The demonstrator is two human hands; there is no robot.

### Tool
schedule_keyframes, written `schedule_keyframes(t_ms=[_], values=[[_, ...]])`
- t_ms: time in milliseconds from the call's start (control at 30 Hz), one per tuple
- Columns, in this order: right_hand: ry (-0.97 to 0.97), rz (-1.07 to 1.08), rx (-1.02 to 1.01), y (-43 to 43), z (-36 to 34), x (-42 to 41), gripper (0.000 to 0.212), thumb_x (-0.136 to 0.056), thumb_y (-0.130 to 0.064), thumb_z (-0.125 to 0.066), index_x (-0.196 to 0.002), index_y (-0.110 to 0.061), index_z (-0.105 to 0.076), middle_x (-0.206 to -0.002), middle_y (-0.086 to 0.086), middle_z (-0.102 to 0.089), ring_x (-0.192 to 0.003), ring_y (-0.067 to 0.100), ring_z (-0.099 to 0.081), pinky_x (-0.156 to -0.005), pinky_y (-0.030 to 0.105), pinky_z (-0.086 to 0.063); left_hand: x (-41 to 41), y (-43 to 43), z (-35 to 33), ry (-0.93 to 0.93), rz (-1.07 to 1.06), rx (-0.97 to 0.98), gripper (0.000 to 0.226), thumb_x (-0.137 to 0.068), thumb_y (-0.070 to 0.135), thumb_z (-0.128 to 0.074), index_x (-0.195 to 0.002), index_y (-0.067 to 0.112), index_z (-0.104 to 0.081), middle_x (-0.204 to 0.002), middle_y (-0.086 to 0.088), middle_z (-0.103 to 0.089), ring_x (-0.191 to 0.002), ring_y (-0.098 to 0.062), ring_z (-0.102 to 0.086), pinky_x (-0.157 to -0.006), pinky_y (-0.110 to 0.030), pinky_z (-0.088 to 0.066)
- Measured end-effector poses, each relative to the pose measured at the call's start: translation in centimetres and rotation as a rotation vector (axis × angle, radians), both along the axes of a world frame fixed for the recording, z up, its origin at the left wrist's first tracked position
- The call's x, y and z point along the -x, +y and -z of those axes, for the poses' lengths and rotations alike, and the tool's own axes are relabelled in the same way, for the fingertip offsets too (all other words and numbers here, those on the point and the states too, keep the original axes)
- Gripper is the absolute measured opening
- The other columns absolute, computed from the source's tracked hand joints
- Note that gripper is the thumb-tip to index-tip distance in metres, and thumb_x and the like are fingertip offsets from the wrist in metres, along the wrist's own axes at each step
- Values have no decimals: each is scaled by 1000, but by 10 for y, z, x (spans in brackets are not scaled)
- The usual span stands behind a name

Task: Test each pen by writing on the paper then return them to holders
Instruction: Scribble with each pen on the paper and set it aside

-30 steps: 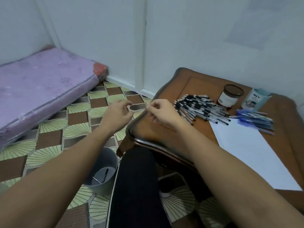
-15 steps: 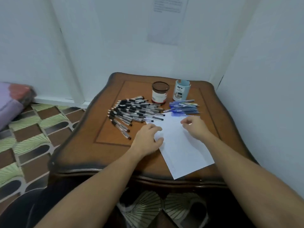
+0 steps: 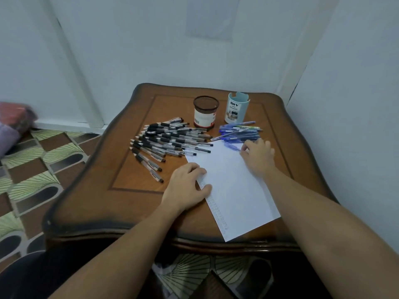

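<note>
The left hand (image 3: 187, 187) lies on the left edge of the paper (image 3: 235, 190), thumb flat on the sheet, fingers loosely bent and holding nothing. The right hand (image 3: 258, 155) sits at the paper's top right corner with curled fingers against the nearest of the blue pens (image 3: 237, 131); whether it pinches one I cannot tell.

The table (image 3: 121, 203) is dark brown wood with a wavy rim and an inlaid line framing its top. Taking its middle as the dial's centre, the paper runs slantwise from the centre out to 5 o'clock, its lower corner at the near rim, with faint marks down its left edge. The black pens (image 3: 168, 141) lie in a loose heap at 10 to 11 o'clock, tips touching the paper's top edge. At 12 o'clock stand two holders side by side, upright: a mesh holder (image 3: 205, 114) and, to its right, a blue holder (image 3: 236, 108). The blue pens lie bundled at 1 o'clock, just in front of the blue holder.

The table fills a corner of pale walls (image 3: 140, 50), one behind it and one at 3 o'clock. At 9 o'clock the floor (image 3: 43, 169) shows brown and green fan-patterned tiles, and the end of a mattress (image 3: 13, 126) lies at the left edge.
</note>
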State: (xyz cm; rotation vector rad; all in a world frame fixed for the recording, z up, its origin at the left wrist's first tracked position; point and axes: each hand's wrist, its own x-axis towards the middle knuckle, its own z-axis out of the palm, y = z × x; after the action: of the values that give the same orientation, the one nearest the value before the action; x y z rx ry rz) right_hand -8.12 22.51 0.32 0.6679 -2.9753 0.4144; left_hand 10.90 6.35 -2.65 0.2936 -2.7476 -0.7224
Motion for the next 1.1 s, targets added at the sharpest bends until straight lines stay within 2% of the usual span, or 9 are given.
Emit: schedule_keyframes(t_ms=[133,200,300,533,600,667,800,967,1100], values=[[-84,-127,27,16,-11,-4,7,-98,-11,-49,-93,-16,-49,-103,13,-63,-97,33,-56,-80,42,-41,-1,1,-1,7,-4,-2,45,-86,48,-60,-123,23,-63,-124,7,-53,-118,-11,-45,-101,-27,-28],[-145,-142,110,28,-18,-8,6,-101,-8,-45,-102,-12,-49,-108,14,-63,-93,31,-56,-80,42,-45,-2,1,-1,0,-7,-14,43,-88,46,-61,-125,23,-62,-126,7,-52,-119,-11,-44,-103,-29,-28],[-194,-151,176,45,-25,-18,19,-106,-27,-44,-116,-15,-55,-111,4,-64,-96,22,-59,-84,38,-50,-4,2,-2,-23,4,-11,51,-86,53,-57,-128,23,-61,-131,6,-51,-125,-13,-43,-109,-33,-27],[-130,11,156,83,-16,-31,32,-104,-31,-46,-89,-7,-62,-81,10,-65,-69,18,-58,-59,21,-43,-10,2,-5,-163,39,42,72,-76,64,-41,-140,33,-49,-151,5,-36,-141,-12,-27,-120,-41,-2],[-130,42,88,88,-13,-33,38,-103,-40,-43,-95,-10,-63,-88,8,-68,-72,18,-60,-66,22,-49,-11,2,-5,-175,52,56,73,-75,67,-40,-140,36,-46,-152,7,-36,-142,-10,-26,-120,-41,-2],[-143,63,14,91,-13,-36,45,-98,-56,-35,-107,-20,-62,-99,4,-70,-82,19,-64,-82,38,-58,-12,2,-6,-192,60,76,79,-70,75,-34,-140,38,-46,-152,7,-35,-142,-10,-24,-120,-41,-2],[-208,155,-18,98,-13,-35,66,-87,-74,-29,-134,-35,-55,-134,2,-63,-116,33,-62,-99,63,-48,-12,4,-8,-207,62,80,91,-61,84,-27,-138,40,-47,-153,8,-33,-143,-9,-22,-120,-40,-1],[-208,156,-109,99,-16,-35,53,-102,-46,-44,-151,-26,-41,-147,5,-52,-126,30,-57,-103,45,-49,-12,3,-9,-213,62,73,91,-60,85,-28,-138,41,-47,-153,8,-33,-143,-9,-22,-120,-40,-2],[-257,198,77,101,-22,-39,52,-104,-28,-48,-153,-17,-32,-147,9,-51,-124,32,-57,-100,40,-48,-11,3,-9,-218,62,78,92,-60,85,-27,-138,41,-47,-153,8,-33,-143,-9,-22,-120,-40,-2]])
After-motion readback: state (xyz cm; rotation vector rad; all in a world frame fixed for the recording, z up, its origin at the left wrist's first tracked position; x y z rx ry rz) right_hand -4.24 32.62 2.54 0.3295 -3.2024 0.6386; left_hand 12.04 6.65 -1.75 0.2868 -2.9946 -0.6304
